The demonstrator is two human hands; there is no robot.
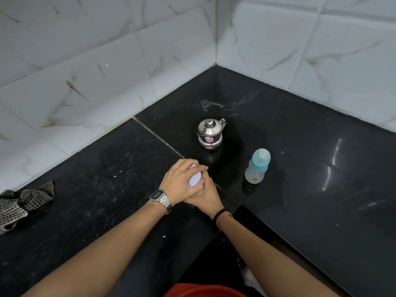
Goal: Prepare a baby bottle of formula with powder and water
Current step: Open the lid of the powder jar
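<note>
1. A white-lidded container [195,179] near the table [321,168] edge is gripped by both hands: left hand [182,181] curled over the lid, right hand [206,195] beneath.
2. The baby bottle [257,167] stands capped beside the steel jug [210,132]; filling seemingly remains undone.

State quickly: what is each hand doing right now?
Left hand: grips the white lid.
Right hand: curled around something under the lid, mostly hidden.

One bottle [257,166], one kettle [210,133], one cloth [23,203]
</note>
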